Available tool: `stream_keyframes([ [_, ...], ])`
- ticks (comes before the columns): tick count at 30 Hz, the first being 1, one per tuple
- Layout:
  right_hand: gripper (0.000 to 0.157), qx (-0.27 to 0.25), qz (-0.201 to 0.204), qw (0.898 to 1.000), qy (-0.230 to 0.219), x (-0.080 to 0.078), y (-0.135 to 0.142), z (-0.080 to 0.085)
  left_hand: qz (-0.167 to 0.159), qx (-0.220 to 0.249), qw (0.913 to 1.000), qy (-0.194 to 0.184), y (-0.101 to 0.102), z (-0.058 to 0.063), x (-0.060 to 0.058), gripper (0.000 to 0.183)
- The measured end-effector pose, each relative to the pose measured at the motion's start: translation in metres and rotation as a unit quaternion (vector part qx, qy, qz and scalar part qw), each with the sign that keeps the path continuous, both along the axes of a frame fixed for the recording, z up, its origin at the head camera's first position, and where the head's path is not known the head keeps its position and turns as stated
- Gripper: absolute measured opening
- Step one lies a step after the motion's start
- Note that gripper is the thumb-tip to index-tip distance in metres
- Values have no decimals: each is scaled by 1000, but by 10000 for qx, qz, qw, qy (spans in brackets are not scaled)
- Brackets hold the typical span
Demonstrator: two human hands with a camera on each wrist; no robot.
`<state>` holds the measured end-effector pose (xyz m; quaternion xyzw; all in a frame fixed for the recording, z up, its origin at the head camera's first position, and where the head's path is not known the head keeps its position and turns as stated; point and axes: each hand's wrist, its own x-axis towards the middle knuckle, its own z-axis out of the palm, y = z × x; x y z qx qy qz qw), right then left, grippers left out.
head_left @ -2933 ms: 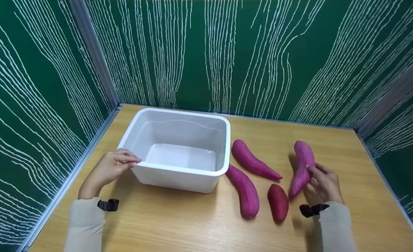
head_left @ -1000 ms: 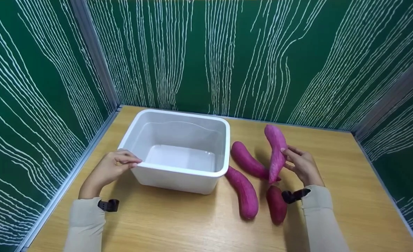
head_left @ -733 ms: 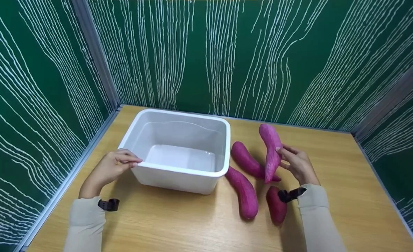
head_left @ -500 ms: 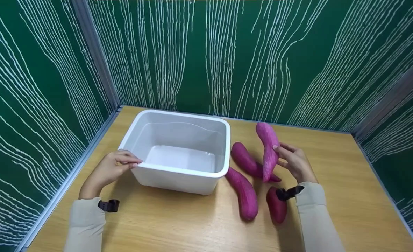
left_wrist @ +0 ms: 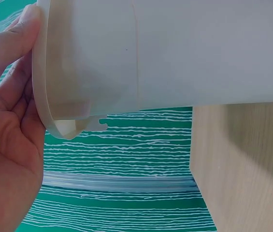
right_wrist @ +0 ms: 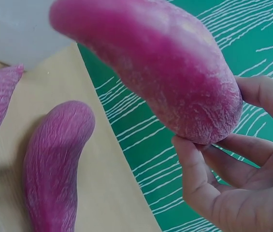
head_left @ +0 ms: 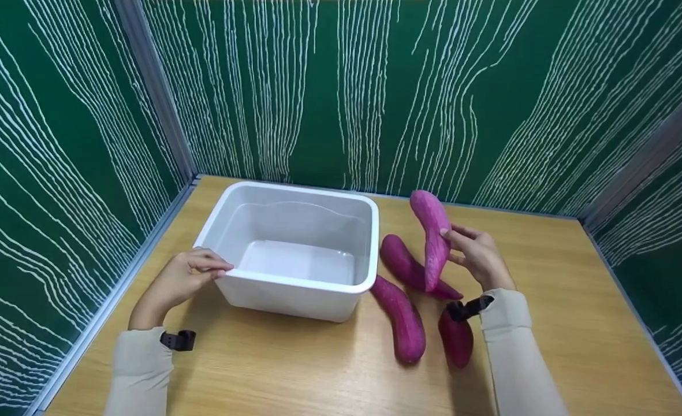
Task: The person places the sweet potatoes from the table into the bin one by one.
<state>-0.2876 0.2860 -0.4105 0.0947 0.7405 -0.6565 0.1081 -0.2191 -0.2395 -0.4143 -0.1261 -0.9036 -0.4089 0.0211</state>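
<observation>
A long purple sweet potato (head_left: 431, 231) is held up off the table between the thumb and fingers of my right hand (head_left: 479, 254). In the right wrist view the fingertips pinch the side of this sweet potato (right_wrist: 175, 67). My left hand (head_left: 182, 280) pinches the near-left corner of the rim of a white plastic bin (head_left: 294, 282); the left wrist view shows fingers against the bin's lip (left_wrist: 39, 63). Inside, the bin is bare. Below the held one lies a sweet potato (head_left: 401, 263), partly covered by it. Another curved sweet potato (head_left: 404, 326) rests beside the bin's right corner.
A shorter, redder sweet potato (head_left: 457, 344) lies near the right wrist, its top hidden by the wrist camera (head_left: 470, 308). The wooden table (head_left: 294, 370) is bounded by green walls (head_left: 317, 115) with white wavy lines.
My right hand has lifted the sweet potato from the right side and carried it left and away from me, over another one. My left hand stays on the bin's rim.
</observation>
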Motion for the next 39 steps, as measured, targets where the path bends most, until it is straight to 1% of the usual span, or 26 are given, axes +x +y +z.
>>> stream_keyframes([
  [10, 75, 143, 192, 9994, 232, -4, -13, 14, 1, -15, 10000, -60, 1, 2, 0, 16],
  [15, 71, 94, 279, 9989, 354, -7, -18, 19, 13, -34, 10000, -65, 2, 3, 0, 16],
  [18, 69, 75, 321, 9987, 391, -8, -23, 23, 27, -16, 9999, -106, 2, 2, -1, 16],
  [23, 68, 154, 363, 9984, 394, -10, -30, 28, -7, -18, 10000, -71, 1, 2, -1, 16],
  [29, 64, 221, 422, 9980, 425, -12, -38, 35, 43, -30, 9999, -127, 1, 1, -2, 16],
  [33, 62, 363, 493, 9971, 445, -14, -44, 37, 28, -14, 9999, -114, 0, 1, -1, 16],
  [39, 56, 400, 576, 9963, 498, -17, -57, 40, 48, 19, 9999, -114, 0, 1, 0, 15],
])
